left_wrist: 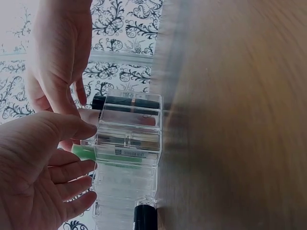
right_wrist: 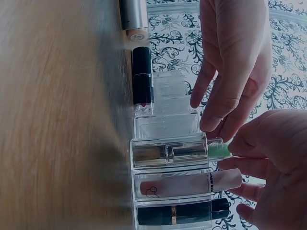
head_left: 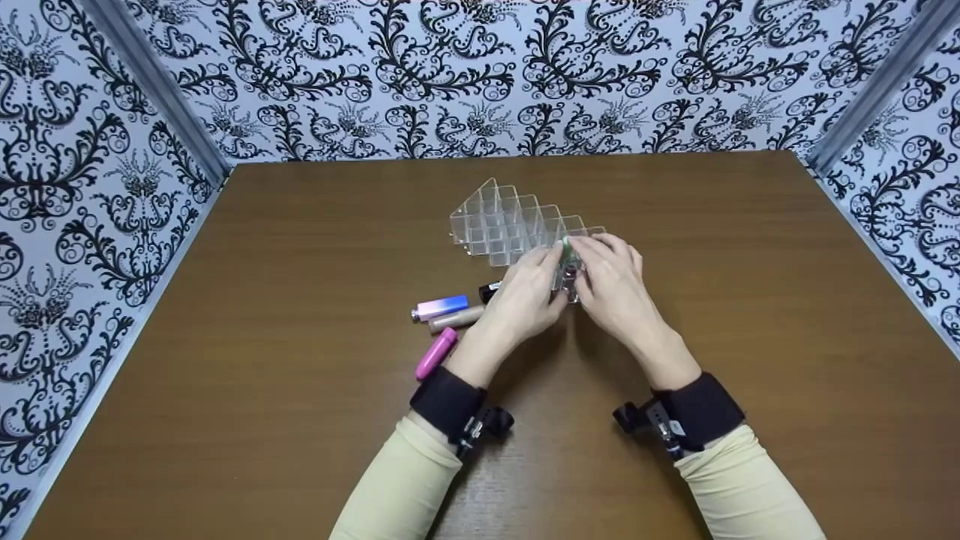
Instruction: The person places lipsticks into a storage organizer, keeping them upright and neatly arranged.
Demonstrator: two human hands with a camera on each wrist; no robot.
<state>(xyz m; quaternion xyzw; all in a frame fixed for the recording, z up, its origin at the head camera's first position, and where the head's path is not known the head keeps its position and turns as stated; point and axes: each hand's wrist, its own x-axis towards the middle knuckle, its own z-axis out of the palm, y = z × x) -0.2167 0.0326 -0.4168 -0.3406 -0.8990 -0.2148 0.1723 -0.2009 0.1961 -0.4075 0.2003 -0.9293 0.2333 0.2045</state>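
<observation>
A clear tiered lipstick organizer [head_left: 487, 225] stands on the table, with both hands at its near right end. My right hand [head_left: 619, 289] pinches the top of a green tube [right_wrist: 218, 149], which sits mostly inside a compartment. Close beside that tube, the left hand [head_left: 529, 292] has its thumb and loosely bent fingers at the organizer's upper rim. Neighbouring compartments hold a pale pink lip gloss tube [right_wrist: 192, 184], a dark tube with a gold band [right_wrist: 182, 214] and a clear and metallic lipstick [right_wrist: 168, 154].
Left of the hands lie a blue-and-pink tube [head_left: 442, 307], a greyish-beige tube [head_left: 455, 320] and a bright pink tube [head_left: 436, 354]. A black lipstick [right_wrist: 142, 74] lies by the organizer's front. Patterned walls [head_left: 480, 82] enclose the wooden table [head_left: 300, 450].
</observation>
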